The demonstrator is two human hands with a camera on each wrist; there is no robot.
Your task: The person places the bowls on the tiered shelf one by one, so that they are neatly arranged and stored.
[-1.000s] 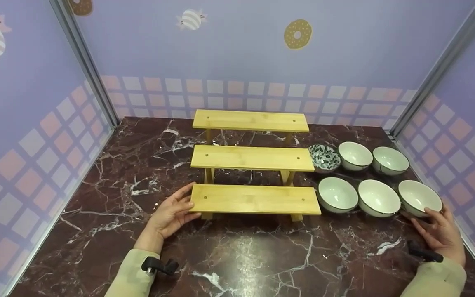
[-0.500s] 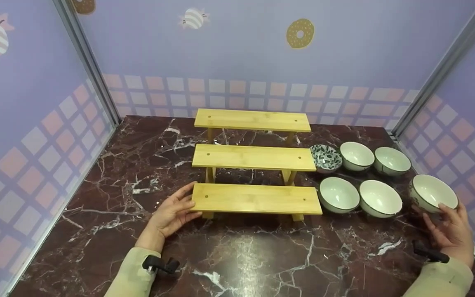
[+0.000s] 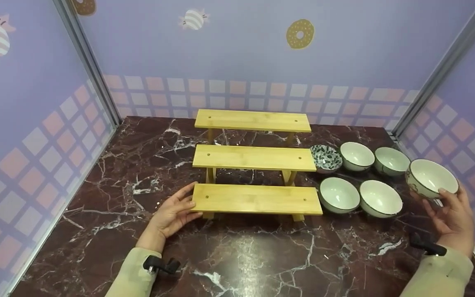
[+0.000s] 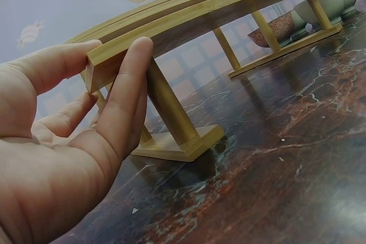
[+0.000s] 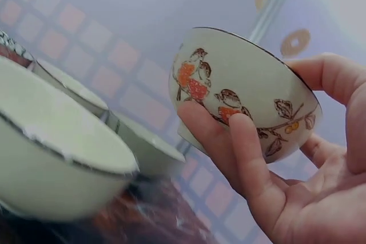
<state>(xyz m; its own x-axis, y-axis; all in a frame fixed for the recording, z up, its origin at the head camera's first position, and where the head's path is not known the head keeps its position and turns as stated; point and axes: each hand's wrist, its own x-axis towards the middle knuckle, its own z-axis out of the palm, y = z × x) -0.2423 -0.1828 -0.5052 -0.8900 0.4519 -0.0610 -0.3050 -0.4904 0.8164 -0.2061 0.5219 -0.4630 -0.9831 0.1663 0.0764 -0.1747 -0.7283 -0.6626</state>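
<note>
My left hand (image 3: 175, 214) grips the left end of the lowest board of a three-tier wooden rack (image 3: 258, 199). In the left wrist view the thumb lies on the board's top edge, with fingers (image 4: 128, 90) beneath it. At the far right my right hand (image 3: 454, 216) holds a bowl (image 3: 433, 179) up off the table, thumb at the rim and fingers under the side. The right wrist view shows this bowl (image 5: 240, 90) tilted, cream with red, orange and brown fruit-branch decoration. Its inside is plain white in the head view.
Left of the held bowl, a white bowl (image 3: 381, 199) and a pale green bowl (image 3: 339, 195) stand in front. Behind them are a leaf-patterned bowl (image 3: 326, 158), another white bowl (image 3: 357, 156) and a green bowl (image 3: 392, 161). Patterned walls enclose the dark marble table (image 3: 262, 251).
My right hand has lifted the bowl from the right end of the front row, first a little rightward, then up and away from me. The left hand keeps its grip on the rack.
</note>
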